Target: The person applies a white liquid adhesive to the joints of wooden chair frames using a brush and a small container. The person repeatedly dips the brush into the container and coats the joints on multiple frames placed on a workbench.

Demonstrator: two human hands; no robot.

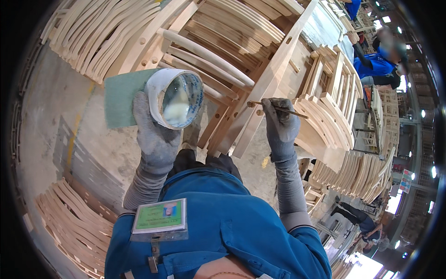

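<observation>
My left hand (155, 142), in a grey glove, is closed round a round white tub (153, 93) with milky white glue (176, 110) inside. A flat green sheet (120, 98) sticks out on the tub's left; whether my fingers hold it too, I cannot tell. In my right hand (282, 128), also gloved, a thin brown stick (296, 113) is pinched. Its tip is at a round hole (251, 104) near the near end of a pale wooden rail (268, 83). Curved wooden slats (209, 58) stand between this rail and another to its left.
Stacks of curved wooden pieces lie at the upper left (100, 37) and lower left (76, 228). Assembled slatted frames (332, 107) stand to the right. A person in blue (376, 63) works at the upper right; another person (364, 223) is at the lower right.
</observation>
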